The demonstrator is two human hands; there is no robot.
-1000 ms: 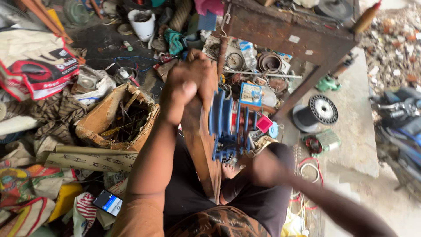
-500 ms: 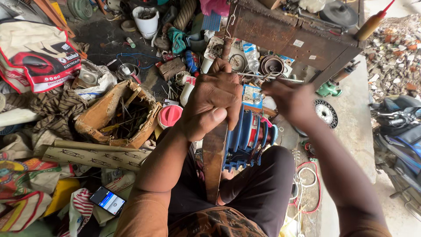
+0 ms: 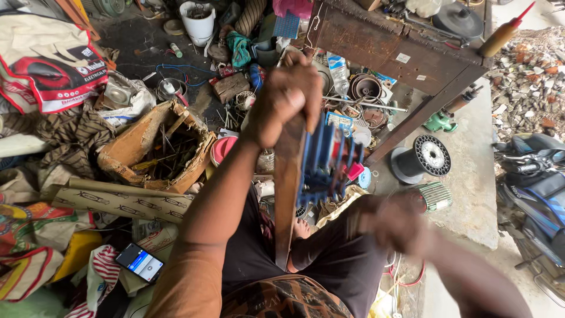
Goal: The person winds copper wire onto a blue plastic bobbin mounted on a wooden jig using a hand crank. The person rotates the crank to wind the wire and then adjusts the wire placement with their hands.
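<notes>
Right hand point(image 3: 391, 221) has dropped, blurred, grip unreadable, from the blue finned frame point(image 3: 326, 162); left hand point(image 3: 285, 97) stays clamped on the wooden board point(image 3: 287, 194), steadying it upright.

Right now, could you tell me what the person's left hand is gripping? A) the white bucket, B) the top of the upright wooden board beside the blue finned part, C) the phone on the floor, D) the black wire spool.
B: the left hand is closed around the top of the wooden board, which stands upright against the blue finned part; the right hand is blurred, lower down.
</notes>
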